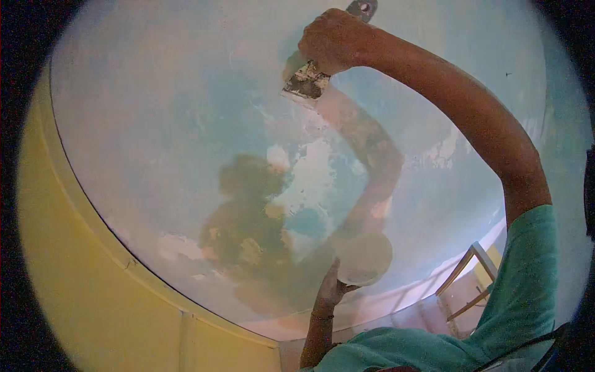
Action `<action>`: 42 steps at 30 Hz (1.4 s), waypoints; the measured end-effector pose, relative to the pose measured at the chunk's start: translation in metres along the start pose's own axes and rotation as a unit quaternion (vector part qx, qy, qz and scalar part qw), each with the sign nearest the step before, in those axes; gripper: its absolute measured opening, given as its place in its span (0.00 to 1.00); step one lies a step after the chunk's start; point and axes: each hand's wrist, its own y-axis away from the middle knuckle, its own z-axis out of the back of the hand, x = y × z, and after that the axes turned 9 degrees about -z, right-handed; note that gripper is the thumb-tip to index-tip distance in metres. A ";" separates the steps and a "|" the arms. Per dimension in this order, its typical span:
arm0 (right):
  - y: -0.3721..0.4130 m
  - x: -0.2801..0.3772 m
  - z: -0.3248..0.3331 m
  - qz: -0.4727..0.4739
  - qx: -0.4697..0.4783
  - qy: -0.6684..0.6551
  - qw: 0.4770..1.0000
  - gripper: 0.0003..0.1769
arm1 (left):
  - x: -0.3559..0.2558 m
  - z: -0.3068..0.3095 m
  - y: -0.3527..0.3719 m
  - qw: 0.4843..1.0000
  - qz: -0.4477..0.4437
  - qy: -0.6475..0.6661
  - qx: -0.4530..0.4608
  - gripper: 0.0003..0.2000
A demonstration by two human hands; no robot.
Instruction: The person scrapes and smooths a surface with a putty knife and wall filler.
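Observation:
My right hand [334,42] is raised at the top, fingers wrapped round a putty knife [308,82]. Its worn, putty-crusted blade lies at or against the pale blue painted surface [155,124], and the handle end with a hole sticks out behind the hand. Below that blade, white patches of filler [313,167] spread over the blue paint. Lower down, my left hand [333,285] grips a round, pale, translucent bowl [365,259] by its side and underside. What the bowl holds is hard to make out.
A yellow wall [80,248] meets the blue surface along a curved dark edge on the left. Toward the lower right stands a wooden frame [474,251]. My shadow falls across the patched area.

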 end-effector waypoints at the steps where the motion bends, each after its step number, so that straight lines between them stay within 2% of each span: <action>1: 0.001 0.000 0.003 0.015 -0.038 0.005 0.999 0.08 | 0.000 0.001 0.001 1.000 -0.005 0.001 0.011 0.34; 2: 0.003 0.000 0.005 0.029 -0.076 0.008 0.997 0.08 | 0.001 0.004 0.001 1.000 -0.009 0.002 0.020 0.34; 4: 0.000 0.002 0.010 0.040 -0.074 0.009 0.996 0.08 | 0.007 0.013 -0.003 0.999 -0.011 0.032 0.043 0.33; 6: -0.009 0.007 0.014 0.026 0.010 0.003 1.000 0.08 | 0.009 0.014 -0.005 0.998 -0.003 0.041 0.051 0.33; 9: -0.003 0.022 0.013 0.036 0.037 0.008 0.999 0.08 | 0.008 0.014 0.000 0.998 -0.015 0.022 0.053 0.33; 11: 0.003 0.021 0.014 0.042 0.019 -0.021 0.999 0.08 | 0.014 0.019 0.003 0.995 -0.057 0.002 0.078 0.33; 14: 0.006 0.014 0.010 0.025 0.001 -0.039 0.999 0.07 | 0.003 0.005 0.004 1.000 0.012 0.000 -0.015 0.30; 18: 0.005 0.004 0.006 0.023 -0.074 -0.044 0.996 0.07 | -0.006 -0.002 0.011 1.000 -0.004 -0.014 0.002 0.30; 21: 0.007 0.016 0.013 0.030 0.023 -0.030 0.999 0.09 | -0.005 -0.003 0.014 0.999 -0.003 -0.030 -0.011 0.30; 24: 0.016 0.035 0.004 0.060 0.047 -0.047 0.996 0.10 | -0.004 0.001 0.016 0.999 0.001 -0.034 -0.016 0.30; 25: 0.018 0.033 0.002 0.050 0.050 -0.091 0.993 0.10 | -0.007 -0.001 0.018 0.999 0.001 -0.037 -0.017 0.30; 29: 0.042 0.007 0.005 -0.089 0.170 -0.211 0.959 0.11 | -0.017 -0.003 0.026 0.999 0.012 -0.041 -0.004 0.34; 31: 0.078 -0.004 -0.013 -0.086 0.078 -0.324 0.939 0.12 | -0.013 0.004 0.025 0.998 -0.007 -0.057 0.021 0.33; 34: 0.123 0.005 -0.008 -0.143 0.108 -0.452 0.874 0.17 | -0.014 0.007 0.024 0.998 0.002 -0.062 0.012 0.33; 36: 0.146 0.019 -0.026 -0.172 0.051 -0.479 0.859 0.21 | -0.014 0.007 0.022 0.998 0.008 -0.064 0.003 0.33; 39: 0.164 0.041 -0.038 -0.196 0.022 -0.403 0.894 0.25 | -0.011 0.008 0.024 0.996 -0.002 -0.084 0.012 0.33; 42: 0.173 0.074 -0.061 -0.180 -0.075 -0.266 0.944 0.31 | -0.017 -0.001 0.032 0.987 -0.022 -0.154 0.033 0.33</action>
